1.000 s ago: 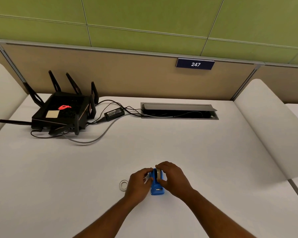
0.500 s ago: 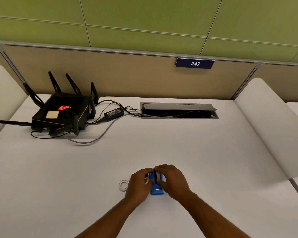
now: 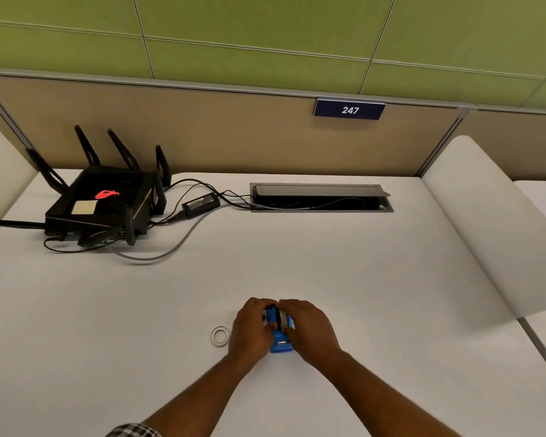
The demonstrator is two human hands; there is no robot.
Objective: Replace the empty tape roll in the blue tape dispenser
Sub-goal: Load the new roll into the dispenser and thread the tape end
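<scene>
The small blue tape dispenser [image 3: 280,343] stands on the white table near me, its cutter end pointing toward me. My left hand [image 3: 250,329] grips its left side. My right hand [image 3: 309,329] covers its right side, fingers on a tape roll [image 3: 283,317] that sits in the dispenser's slot with a dark gap beside it. A thin white ring, an empty tape core [image 3: 219,336], lies flat on the table just left of my left hand, untouched.
A black router [image 3: 101,203] with antennas and cables sits at the far left, with a power brick [image 3: 201,203] beside it. An open cable tray [image 3: 320,198] is set into the table at the back. A white divider [image 3: 492,228] rises on the right.
Both hands have stayed on the dispenser. The roll under my right fingers sits lower in the slot than a second ago. The empty core has not moved.
</scene>
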